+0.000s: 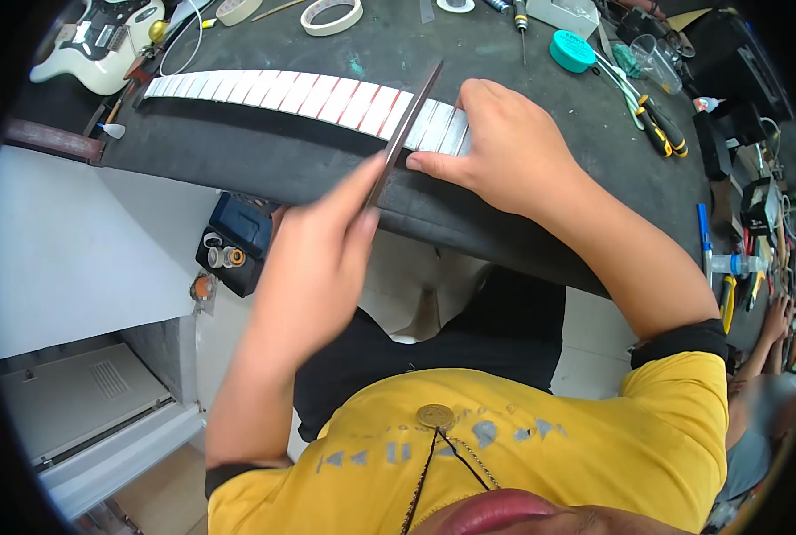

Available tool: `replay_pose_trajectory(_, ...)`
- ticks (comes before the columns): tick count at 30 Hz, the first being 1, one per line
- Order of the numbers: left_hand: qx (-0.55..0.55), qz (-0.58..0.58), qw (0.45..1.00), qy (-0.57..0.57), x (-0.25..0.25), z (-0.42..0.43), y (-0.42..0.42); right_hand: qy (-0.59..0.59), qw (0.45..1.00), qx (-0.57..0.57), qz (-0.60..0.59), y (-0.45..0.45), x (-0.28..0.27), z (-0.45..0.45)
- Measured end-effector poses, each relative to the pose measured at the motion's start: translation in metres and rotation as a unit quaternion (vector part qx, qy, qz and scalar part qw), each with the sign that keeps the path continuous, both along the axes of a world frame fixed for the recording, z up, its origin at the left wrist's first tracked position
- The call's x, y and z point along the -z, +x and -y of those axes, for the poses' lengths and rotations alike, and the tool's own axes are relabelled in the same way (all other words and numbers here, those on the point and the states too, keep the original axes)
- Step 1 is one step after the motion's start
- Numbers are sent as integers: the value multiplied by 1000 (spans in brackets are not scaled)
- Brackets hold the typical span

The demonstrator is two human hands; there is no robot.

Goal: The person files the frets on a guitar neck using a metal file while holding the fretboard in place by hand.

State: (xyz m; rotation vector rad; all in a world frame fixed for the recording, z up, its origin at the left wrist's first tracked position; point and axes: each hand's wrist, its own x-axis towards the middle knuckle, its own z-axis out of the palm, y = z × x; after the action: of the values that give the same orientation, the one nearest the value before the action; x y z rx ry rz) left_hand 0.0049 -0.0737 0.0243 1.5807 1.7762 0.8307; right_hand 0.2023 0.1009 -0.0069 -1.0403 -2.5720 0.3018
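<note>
A guitar neck [313,96] lies along the front edge of the bench, its fretboard covered in white strips with thin lines between them, several of them red. My right hand [505,138] wraps over the neck's right end, thumb on the near side and fingers on the far side. In my left hand [322,259], slightly blurred, is a thin dark file [404,125]. The file lies slantwise across the fretboard, just left of my right thumb. My left index finger stretches along it, and the handle end is hidden by the hand.
On the dark bench [469,45] lie a tape roll [331,16], a screwdriver [521,22], a teal round tin [573,51] and yellow-black pliers [661,129]. A white guitar body [99,45] sits far left. Another person's hand [778,319] shows at right.
</note>
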Motion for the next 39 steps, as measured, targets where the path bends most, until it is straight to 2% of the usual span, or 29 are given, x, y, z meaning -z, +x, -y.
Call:
replay_pose_trajectory(2, -8, 125, 990, -65, -9, -57, -5, 15, 1000, -5, -4, 0, 3, 0)
replay_pose_trajectory(5, -4, 342, 938, 51, 10, -98, -34, 71, 997, -12, -16, 0, 3, 7)
replay_pose_trajectory(7, 12, 482, 868, 124, 12, -89, -54, 108, 994, -22, -19, 0, 1, 13)
replay_pose_trajectory(11, 88, 594, 767, 228, 62, -62, -99, 163, 986, -33, -11, -3, -2, 15)
replay_pose_trajectory(14, 136, 707, 652, 239, 86, -54, -111, 160, 986, -35, 5, -4, -4, 14)
replay_pose_trajectory(15, 142, 714, 638, 250, 88, -54, -113, 151, 988, -34, 6, -5, -4, 13)
replay_pose_trajectory(18, 128, 721, 636, 242, 87, -57, -113, 125, 992, -31, 14, -6, -3, 10)
replay_pose_trajectory(22, 117, 697, 669, 228, 82, -56, -111, 104, 994, -30, 23, -5, -3, 6)
replay_pose_trajectory(23, 50, 696, 674, 244, 76, -56, -102, 97, 994, -32, 25, -5, -4, 5)
replay_pose_trajectory(26, 39, 672, 695, 253, 75, -57, -98, 75, 996, -29, 35, -6, -4, 2)
replay_pose_trajectory(32, 83, 566, 781, 250, 75, -70, -99, 24, 998, -36, 37, -4, -5, -4)
replay_pose_trajectory(39, 68, 548, 795, 252, 78, -70, -100, 26, 998, -57, 24, -3, -3, -6)
